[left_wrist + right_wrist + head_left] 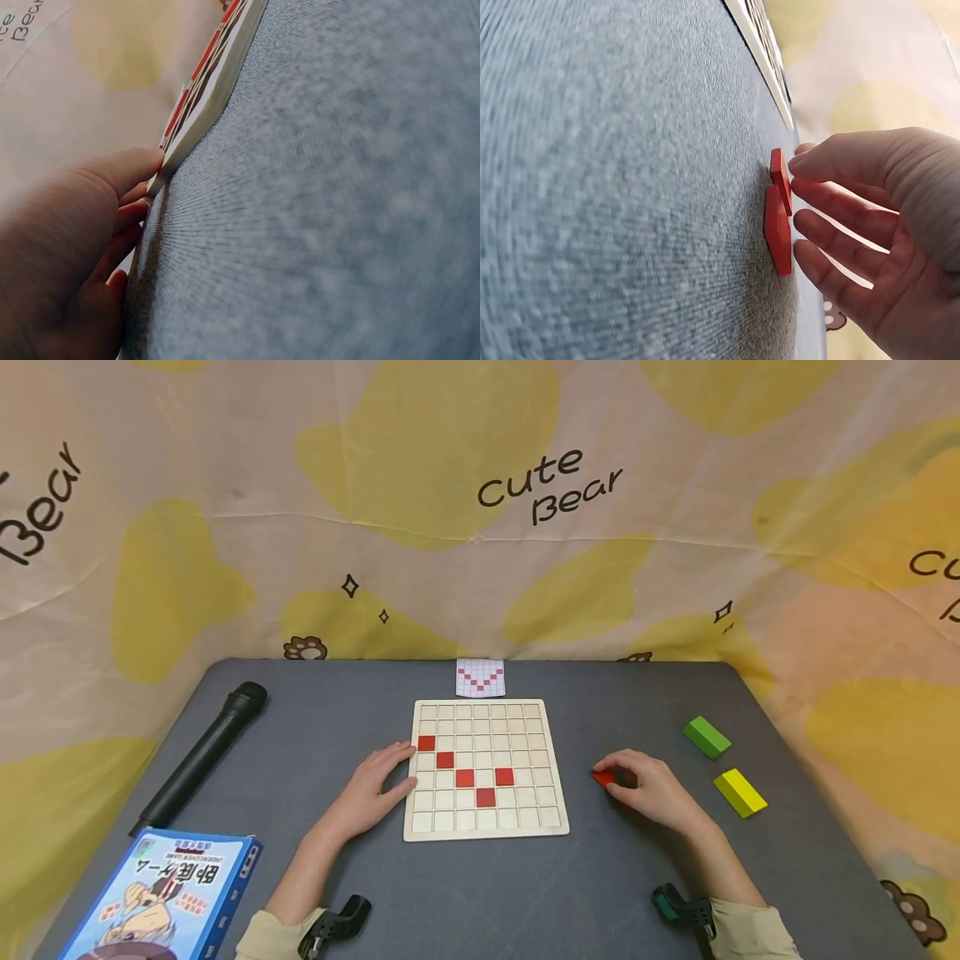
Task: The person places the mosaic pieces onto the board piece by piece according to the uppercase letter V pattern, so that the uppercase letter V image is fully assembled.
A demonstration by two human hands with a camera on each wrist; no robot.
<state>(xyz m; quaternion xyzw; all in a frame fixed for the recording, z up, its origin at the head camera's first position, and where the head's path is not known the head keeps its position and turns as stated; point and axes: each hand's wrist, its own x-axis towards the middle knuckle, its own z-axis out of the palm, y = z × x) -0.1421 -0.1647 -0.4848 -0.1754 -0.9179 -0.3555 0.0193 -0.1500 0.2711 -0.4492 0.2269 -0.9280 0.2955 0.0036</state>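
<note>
A pale square grid board lies mid-table, with several red square tiles set in its cells. My left hand rests against the board's left edge, its thumb and fingers touching the rim. To the right of the board, my right hand hovers low over a red tile. Seen from the right wrist, two red tiles lie side by side, a nearer tile and a farther tile. The thumb and forefinger are close to the farther one; whether they touch it is unclear.
A card with a pink grid pattern is behind the board. Green and yellow blocks lie at the right. On the left are a black microphone and a blue box. A patterned cloth hangs behind the table.
</note>
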